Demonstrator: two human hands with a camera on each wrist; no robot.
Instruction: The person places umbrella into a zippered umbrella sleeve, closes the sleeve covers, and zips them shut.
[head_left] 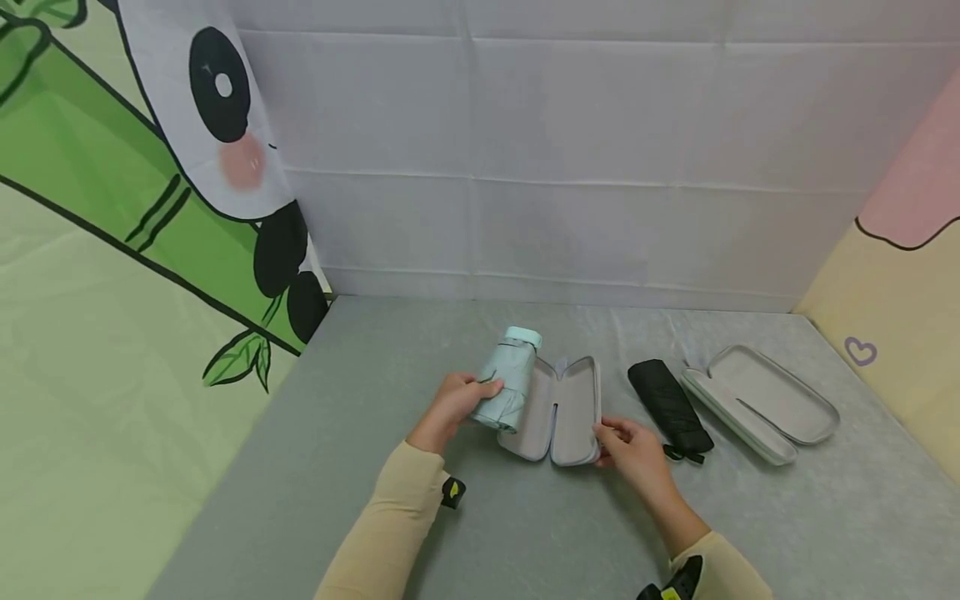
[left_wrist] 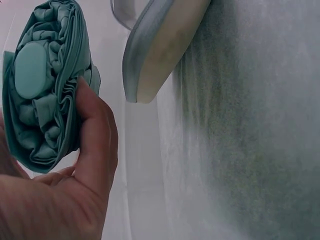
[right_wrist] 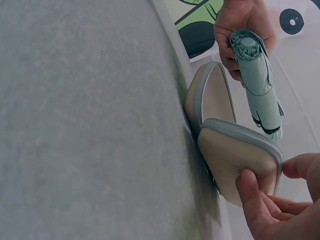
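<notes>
Mint umbrella (head_left: 514, 375), rolled up, is what we find grasped in the left hand (head_left: 456, 400), above the desk (head_left: 300, 500) and in front of the near case (head_left: 576, 412).

The desk is grey and carries 2 pale cases. The far case (head_left: 738, 421), at the right, lies open; we make out only lining inside. The near case sits between the hands, spread like a book, also showing lining. The mint umbrella hides part of its left half; we cannot tell what is behind there, nor whether the 2 touch.

We judge the mint umbrella light, with soft cloth around a stiffer core, and not very fragile. The smooth folds could slip or loosen, so we would grip round the middle, pressing them in; the left hand has roughly that hold. The black umbrella (head_left: 670, 404), folded, lies outside both cases, just beside the far case.

The right hand (head_left: 636, 450) pinches the outer edge of the near case's right half. Smallest, we note the oval knob (left_wrist: 31, 71) on the mint umbrella's end, probably hard.
</notes>
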